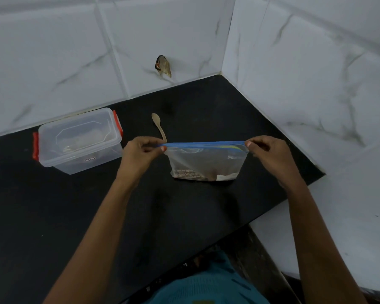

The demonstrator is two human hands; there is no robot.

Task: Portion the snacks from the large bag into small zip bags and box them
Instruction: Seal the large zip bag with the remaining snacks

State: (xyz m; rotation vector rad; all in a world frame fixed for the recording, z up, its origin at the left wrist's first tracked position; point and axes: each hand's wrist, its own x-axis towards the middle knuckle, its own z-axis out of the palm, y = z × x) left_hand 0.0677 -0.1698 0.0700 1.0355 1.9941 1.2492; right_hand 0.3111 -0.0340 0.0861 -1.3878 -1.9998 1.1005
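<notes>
A clear zip bag (204,163) with a blue zip strip stands upright on the black counter (75,216), holding some brown and white contents at its bottom. My left hand (140,153) pinches the left end of the zip strip. My right hand (266,152) pinches the right end, so the strip is stretched taut between them. A clear plastic box (79,140) with red clips sits to the left with its lid on. Behind the bag lies a wooden spoon (159,126), its handle end hidden by my left hand.
White marble-look tiled walls (305,73) meet in a corner behind and to the right of the counter. A broken hole (163,65) shows in the back wall tile. The counter's right edge ends near my right forearm.
</notes>
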